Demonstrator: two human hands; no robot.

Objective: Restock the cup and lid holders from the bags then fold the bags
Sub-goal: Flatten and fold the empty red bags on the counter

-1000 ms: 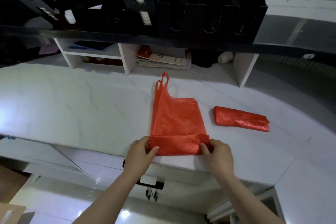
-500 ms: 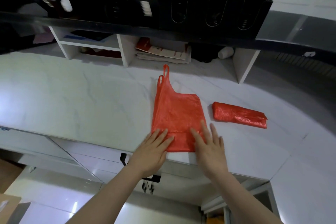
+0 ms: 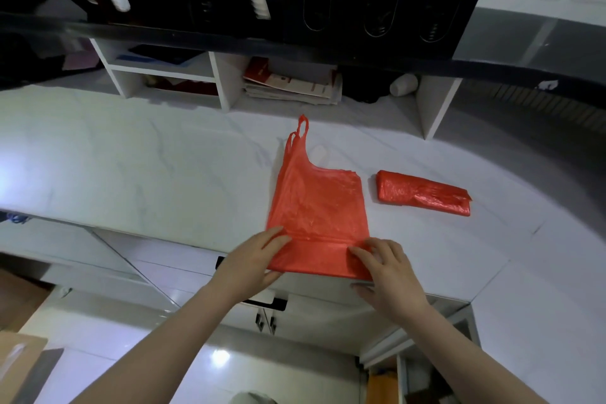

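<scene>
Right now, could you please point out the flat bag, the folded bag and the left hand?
flat bag (image 3: 318, 207), head view, middle of its smooth panel.
folded bag (image 3: 423, 192), head view, centre of the bundle.
left hand (image 3: 252, 259), head view, back of the hand.

Flat red-orange thin plastic bag (image 3: 316, 207) under my fingers: translucent, paler where the counter shows through, deeper red along the doubled band at its near edge. Rolled red plastic bag (image 3: 423, 193) beside it: darker, denser red, glossy crinkles. White marble-look countertop (image 3: 147, 167): faint grey veining, bluish glare at left. Black slotted cup and lid holder rack (image 3: 360, 0) overhead. White open shelf unit (image 3: 219, 82) behind, holding a stack of red-and-cream printed papers (image 3: 292, 82).
</scene>
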